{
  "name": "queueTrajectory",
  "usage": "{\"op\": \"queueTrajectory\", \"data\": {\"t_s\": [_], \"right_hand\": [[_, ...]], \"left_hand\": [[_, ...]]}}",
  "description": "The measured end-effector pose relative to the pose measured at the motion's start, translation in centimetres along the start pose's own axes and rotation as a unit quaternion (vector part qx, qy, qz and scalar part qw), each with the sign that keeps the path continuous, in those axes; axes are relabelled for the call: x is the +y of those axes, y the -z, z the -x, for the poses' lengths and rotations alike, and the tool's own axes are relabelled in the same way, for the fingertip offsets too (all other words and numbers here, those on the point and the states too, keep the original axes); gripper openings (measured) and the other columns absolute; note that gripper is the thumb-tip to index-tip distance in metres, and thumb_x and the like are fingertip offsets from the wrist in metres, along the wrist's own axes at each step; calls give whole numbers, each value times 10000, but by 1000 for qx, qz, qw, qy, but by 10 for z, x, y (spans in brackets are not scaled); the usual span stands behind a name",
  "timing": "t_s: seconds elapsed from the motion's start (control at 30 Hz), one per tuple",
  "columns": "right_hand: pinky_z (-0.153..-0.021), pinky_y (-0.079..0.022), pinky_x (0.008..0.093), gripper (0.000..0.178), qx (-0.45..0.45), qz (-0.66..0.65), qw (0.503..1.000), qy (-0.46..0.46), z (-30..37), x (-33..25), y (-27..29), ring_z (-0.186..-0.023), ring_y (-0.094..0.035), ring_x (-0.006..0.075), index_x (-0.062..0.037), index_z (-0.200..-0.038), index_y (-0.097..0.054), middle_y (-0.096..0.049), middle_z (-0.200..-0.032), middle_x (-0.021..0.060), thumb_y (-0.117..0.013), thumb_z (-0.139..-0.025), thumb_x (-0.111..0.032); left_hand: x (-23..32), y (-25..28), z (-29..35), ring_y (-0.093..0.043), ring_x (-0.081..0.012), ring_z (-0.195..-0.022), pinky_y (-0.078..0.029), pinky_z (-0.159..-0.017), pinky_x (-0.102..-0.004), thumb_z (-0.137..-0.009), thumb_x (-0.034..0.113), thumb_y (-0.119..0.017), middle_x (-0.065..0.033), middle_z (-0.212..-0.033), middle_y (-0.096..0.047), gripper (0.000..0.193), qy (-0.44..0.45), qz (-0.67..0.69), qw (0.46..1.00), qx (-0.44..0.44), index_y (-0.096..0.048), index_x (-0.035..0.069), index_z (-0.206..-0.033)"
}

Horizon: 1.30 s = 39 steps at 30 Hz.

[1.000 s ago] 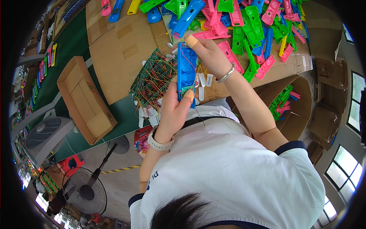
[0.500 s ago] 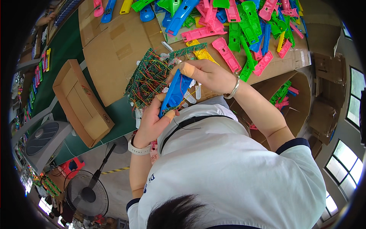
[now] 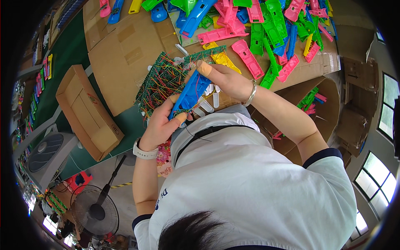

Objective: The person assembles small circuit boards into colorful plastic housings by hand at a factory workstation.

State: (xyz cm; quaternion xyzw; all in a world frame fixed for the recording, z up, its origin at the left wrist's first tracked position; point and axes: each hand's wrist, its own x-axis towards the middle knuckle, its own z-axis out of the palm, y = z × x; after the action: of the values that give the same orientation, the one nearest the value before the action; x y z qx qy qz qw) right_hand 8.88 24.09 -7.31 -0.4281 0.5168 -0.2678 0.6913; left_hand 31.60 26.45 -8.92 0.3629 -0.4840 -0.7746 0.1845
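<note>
Both hands hold one blue plastic shell (image 3: 191, 94), tilted with its hollow side showing. My left hand (image 3: 161, 121) grips its lower end, thumb beside a small green circuit board (image 3: 180, 112) there. My right hand (image 3: 225, 78) is closed on the upper end, with a tan covering on the thumb. A thin wire hangs down from the lower end. Just beyond the hands lies a heap of green circuit boards (image 3: 160, 85) with red and yellow wires. White plastic strips (image 3: 206, 105) lie under and beside the shell.
Pink, green, blue and yellow shells (image 3: 273, 25) pile up at the far right on flattened cardboard (image 3: 125, 54). An open cardboard tray (image 3: 89, 112) stands at left. A large carton (image 3: 329, 121) with shells is at right, a standing fan (image 3: 96, 210) at lower left.
The shell and both hands have shifted slightly; the left hand and forearm moved a little to the left. The grip of both hands on the shell stays.
</note>
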Motion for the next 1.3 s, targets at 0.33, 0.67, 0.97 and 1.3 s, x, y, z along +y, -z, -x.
{"op": "queueTrajectory", "data": {"t_s": [0.33, 0.67, 0.97, 1.3], "right_hand": [[-639, -401, 229, 596, 94, -100, 990, 38, -8, -13, -12, -710, -493, 87, 16, -876, -618, -574, -780, 6, -484, -853, -565], [-1020, -287, 440, 413, 114, 819, 502, 255, -110, -32, 90, -1163, -446, 221, -121, -1160, -515, -537, -1168, 64, -574, -804, -322], [-852, -392, 383, 367, 176, 519, 757, 356, -80, -52, 81, -897, -569, 212, -106, -1138, -527, -605, -1005, 54, -573, -823, -289], [-802, -447, 347, 278, 181, 442, 794, 375, -70, 29, 33, -919, -547, 248, -75, -1018, -603, -600, -943, 75, -589, -820, -269]], "left_hand": [[10, 8, -5, -577, -157, -859, -452, -776, -290, -868, 140, -527, -110, -1059, -588, 408, -8, 30, 999, -34, -410, -9, -1230], [93, 173, -135, -539, -101, -938, -405, -832, -251, -869, 289, -569, -52, -1023, -591, 466, -90, -202, 942, 252, -466, 4, -1224], [90, 106, -148, -467, -121, -1086, -341, -947, -258, -897, 258, -506, -47, -1189, -511, 508, -252, -199, 917, 237, -369, 25, -1327], [-1, 14, -48, -597, -219, -924, -493, -818, -372, -876, 199, -535, -112, -990, -589, 336, -59, 207, 948, 233, -491, -10, -1134]]}}
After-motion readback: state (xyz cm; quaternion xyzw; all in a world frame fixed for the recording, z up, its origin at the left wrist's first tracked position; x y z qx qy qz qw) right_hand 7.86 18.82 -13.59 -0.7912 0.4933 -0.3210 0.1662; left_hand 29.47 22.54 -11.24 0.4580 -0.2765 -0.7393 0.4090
